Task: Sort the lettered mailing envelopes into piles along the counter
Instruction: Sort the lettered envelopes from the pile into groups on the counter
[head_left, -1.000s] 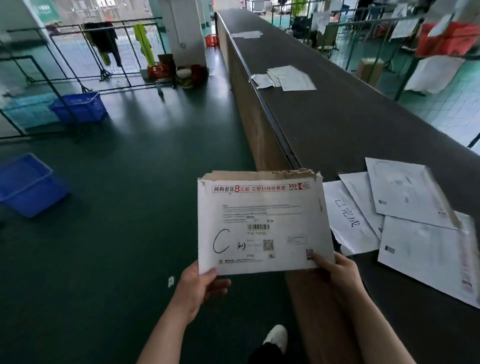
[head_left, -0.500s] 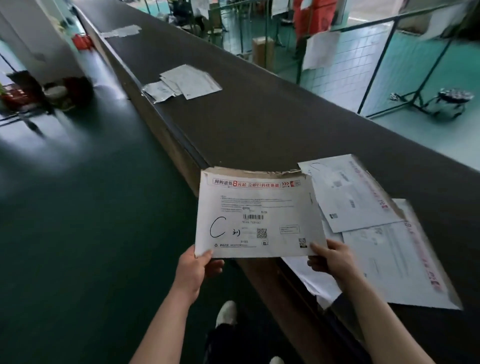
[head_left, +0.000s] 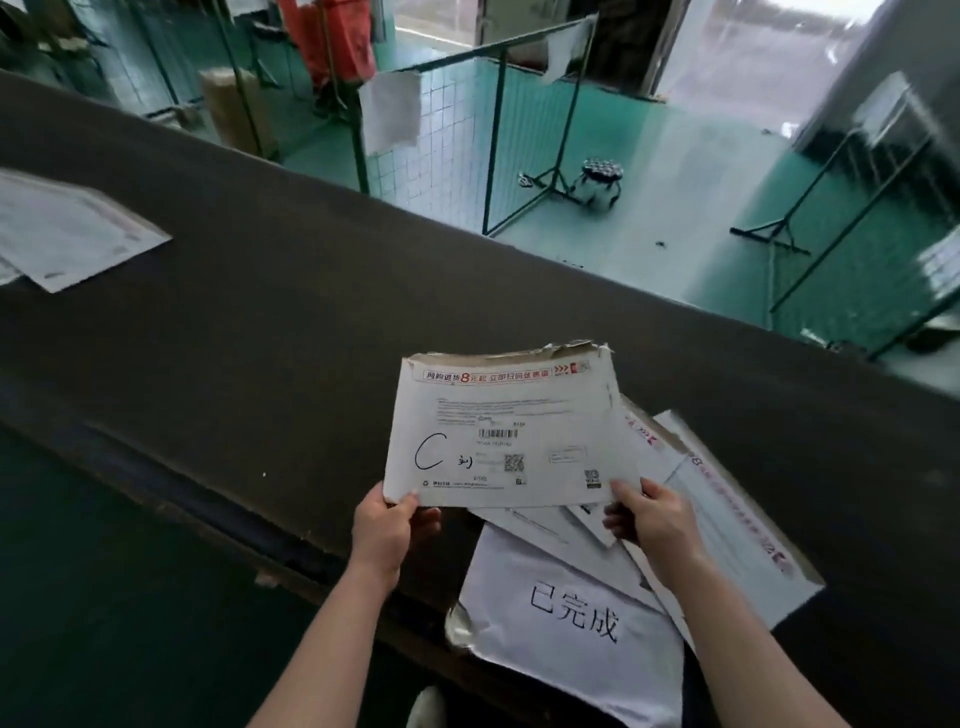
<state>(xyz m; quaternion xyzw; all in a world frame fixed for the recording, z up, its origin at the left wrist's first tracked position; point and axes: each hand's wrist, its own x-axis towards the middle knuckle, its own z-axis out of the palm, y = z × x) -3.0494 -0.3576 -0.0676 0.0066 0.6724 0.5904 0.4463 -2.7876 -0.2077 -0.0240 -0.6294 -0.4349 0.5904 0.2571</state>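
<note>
The white mailing envelope (head_left: 511, 434), marked with a handwritten "C" and torn along its top edge, is held up over the dark table (head_left: 270, 322), its printed face toward the camera. The left hand (head_left: 387, 530) pinches its lower left corner, thumb on the front and fingers curled behind; the right hand (head_left: 657, 525) pinches the lower right corner the same way. Directly beneath and to the right lies a loose pile of envelopes (head_left: 727, 525) fanned out on the table, and nearest the person a white sheet (head_left: 576, 618) with three large handwritten characters overhangs the table's near edge. Far to the left, well apart, another pile of envelopes (head_left: 67, 234) rests on the table. Beyond the far edge are a teal tiled floor (head_left: 649, 171), green metal racks (head_left: 493, 130) and a small stool (head_left: 600, 179). Compared with half a second ago, the view has swung right: the left pile now sits at the frame's edge, and the held envelope is above the near pile rather than over the table's front edge.
</note>
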